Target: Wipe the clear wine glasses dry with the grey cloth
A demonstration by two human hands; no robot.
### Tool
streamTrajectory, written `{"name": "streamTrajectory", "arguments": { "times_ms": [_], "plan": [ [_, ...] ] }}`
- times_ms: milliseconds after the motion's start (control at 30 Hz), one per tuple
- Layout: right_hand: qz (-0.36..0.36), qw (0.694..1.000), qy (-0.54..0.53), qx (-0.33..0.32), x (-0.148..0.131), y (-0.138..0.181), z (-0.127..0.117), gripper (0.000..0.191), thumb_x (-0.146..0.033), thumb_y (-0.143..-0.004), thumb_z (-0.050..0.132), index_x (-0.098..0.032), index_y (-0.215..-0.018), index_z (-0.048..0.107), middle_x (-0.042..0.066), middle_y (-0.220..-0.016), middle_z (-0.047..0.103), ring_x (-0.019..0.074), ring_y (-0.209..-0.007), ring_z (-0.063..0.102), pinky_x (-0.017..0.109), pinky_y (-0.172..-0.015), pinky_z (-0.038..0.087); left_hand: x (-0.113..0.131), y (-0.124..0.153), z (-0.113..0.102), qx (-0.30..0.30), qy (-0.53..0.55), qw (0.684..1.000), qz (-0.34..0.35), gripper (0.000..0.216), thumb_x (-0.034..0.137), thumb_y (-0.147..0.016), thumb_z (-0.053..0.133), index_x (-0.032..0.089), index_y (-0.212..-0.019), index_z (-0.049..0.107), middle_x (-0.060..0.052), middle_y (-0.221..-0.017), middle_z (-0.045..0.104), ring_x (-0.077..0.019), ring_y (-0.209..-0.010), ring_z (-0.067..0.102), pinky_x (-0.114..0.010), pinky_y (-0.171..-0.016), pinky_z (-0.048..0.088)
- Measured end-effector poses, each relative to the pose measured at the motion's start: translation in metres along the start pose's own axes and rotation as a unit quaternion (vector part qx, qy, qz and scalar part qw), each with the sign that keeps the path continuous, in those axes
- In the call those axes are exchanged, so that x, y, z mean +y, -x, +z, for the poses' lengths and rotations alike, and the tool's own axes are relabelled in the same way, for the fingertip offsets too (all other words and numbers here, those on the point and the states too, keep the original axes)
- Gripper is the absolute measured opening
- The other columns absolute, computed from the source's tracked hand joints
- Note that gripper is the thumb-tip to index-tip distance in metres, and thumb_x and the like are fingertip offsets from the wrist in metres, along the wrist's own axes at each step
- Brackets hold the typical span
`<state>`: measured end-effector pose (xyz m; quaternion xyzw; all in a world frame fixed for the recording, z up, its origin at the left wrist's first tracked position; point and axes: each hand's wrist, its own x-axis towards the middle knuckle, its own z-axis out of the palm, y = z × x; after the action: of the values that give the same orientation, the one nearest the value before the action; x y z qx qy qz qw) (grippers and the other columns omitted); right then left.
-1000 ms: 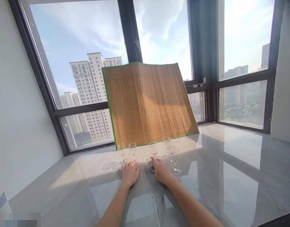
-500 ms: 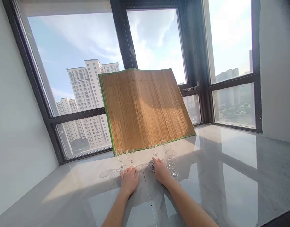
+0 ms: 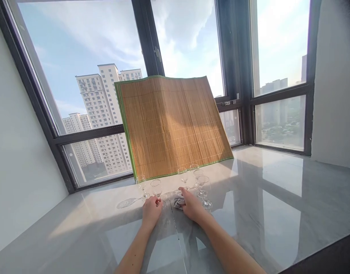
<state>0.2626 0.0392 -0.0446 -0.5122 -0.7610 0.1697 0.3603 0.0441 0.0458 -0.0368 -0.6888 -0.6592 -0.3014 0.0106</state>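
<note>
My left hand is closed around the stem of a glass, low down by its foot. The glass stands upright on the counter. My right hand is just beside the left, not touching it. Its fingers are curled over a grey cloth and grip it where it lies bunched on the counter. A bit of the cloth pokes out on the side toward my left hand.

An end glass stands just left of the one I hold, a little farther from me, and throws a pale shadow on the stone. Beyond my right hand a cluster of glasses stands upright and close together; the largest of them is nearest my knuckles.

Behind all the glasses a mat of bamboo with a green edge leans tilted against the window, its lower edge resting on the counter. Tower blocks show through the panes
</note>
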Motion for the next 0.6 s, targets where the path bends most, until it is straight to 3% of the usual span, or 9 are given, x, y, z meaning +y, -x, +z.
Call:
{"name": "streamTrajectory", "arguments": {
  "times_ms": [100, 233, 400, 600],
  "plan": [
    [-0.016, 0.999, -0.032, 0.04, 0.004, -0.002, 0.005, 0.069, 0.002, -0.067, 0.05, -0.02, -0.133, 0.044, 0.011, -0.119, 0.06, 0.0227, -0.11, 0.058, 0.031, -0.091, 0.044, -0.001, -0.001, 0.004, 0.011, 0.048, 0.998, 0.033, 0.023, 0.033, -0.088, 0.045, 0.02, -0.074, 0.057, -0.006, -0.086, 0.066, -0.0219, -0.088, 0.061, -0.029, -0.077, 0.041],
    [-0.036, 0.992, -0.08, 0.09, 0.001, -0.004, 0.008, 0.072, 0.0, -0.066, 0.05, -0.021, -0.135, 0.038, 0.006, -0.103, 0.062, 0.0196, -0.091, 0.061, 0.032, -0.084, 0.047, 0.005, 0.003, 0.002, -0.008, 0.122, 0.992, 0.036, 0.032, 0.035, -0.096, 0.032, 0.021, -0.083, 0.057, -0.002, -0.078, 0.067, -0.0173, -0.074, 0.061, -0.026, -0.069, 0.038],
    [-0.113, 0.974, -0.137, 0.142, -0.014, -0.002, 0.003, 0.076, 0.0, -0.066, 0.052, -0.023, -0.136, 0.033, 0.002, -0.099, 0.062, 0.0178, -0.088, 0.062, 0.032, -0.085, 0.049, 0.011, 0.008, -0.005, -0.008, 0.038, 0.996, 0.075, 0.026, 0.03, -0.092, 0.042, 0.021, -0.085, 0.066, -0.004, -0.077, 0.068, -0.0194, -0.077, 0.059, -0.028, -0.069, 0.035],
    [-0.147, 0.963, -0.118, 0.192, -0.025, 0.004, -0.006, 0.07, -0.002, -0.074, 0.049, -0.025, -0.139, 0.033, 0.006, -0.107, 0.06, 0.019, -0.096, 0.061, 0.035, -0.089, 0.049, 0.017, 0.011, -0.009, 0.081, -0.008, 0.984, 0.16, 0.021, 0.01, -0.08, 0.049, 0.021, -0.076, 0.067, -0.005, -0.081, 0.066, -0.0236, -0.091, 0.053, -0.036, -0.086, 0.036]
  ]
}}
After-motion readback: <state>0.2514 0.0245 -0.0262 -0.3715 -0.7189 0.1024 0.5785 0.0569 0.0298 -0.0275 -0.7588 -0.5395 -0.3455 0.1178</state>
